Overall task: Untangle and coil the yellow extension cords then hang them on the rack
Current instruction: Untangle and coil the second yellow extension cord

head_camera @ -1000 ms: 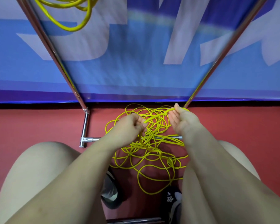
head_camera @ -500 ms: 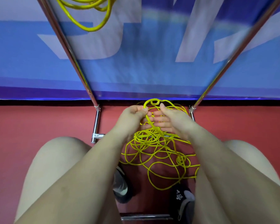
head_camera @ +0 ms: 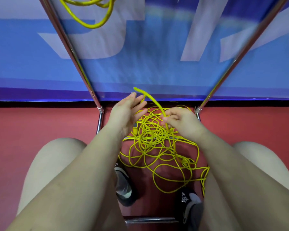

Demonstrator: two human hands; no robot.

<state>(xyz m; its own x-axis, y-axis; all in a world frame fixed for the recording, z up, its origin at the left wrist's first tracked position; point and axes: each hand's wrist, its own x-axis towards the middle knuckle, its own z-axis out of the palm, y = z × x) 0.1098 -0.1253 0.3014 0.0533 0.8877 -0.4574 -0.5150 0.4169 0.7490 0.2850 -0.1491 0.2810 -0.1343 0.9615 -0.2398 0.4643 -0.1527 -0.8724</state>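
Observation:
A tangled pile of yellow extension cord (head_camera: 157,147) lies on the red floor between my knees, with a yellow plug (head_camera: 135,128) at its left side. My right hand (head_camera: 182,122) pinches a strand of the cord (head_camera: 150,99) that arcs up and to the left. My left hand (head_camera: 125,110) is raised with fingers spread, its fingertips beside the top of that strand. A coiled yellow cord (head_camera: 97,15) hangs at the top left from the chrome rack (head_camera: 70,47).
The rack's two slanted chrome poles (head_camera: 237,59) meet base bars on the floor on either side of the pile. A blue banner (head_camera: 148,55) stands behind. My shoes (head_camera: 123,185) and another chrome bar (head_camera: 150,220) are near the bottom.
My hands have drawn apart and risen. The left hand has let go and spread its fingers, while the right hand pulls one strand up out of the pile.

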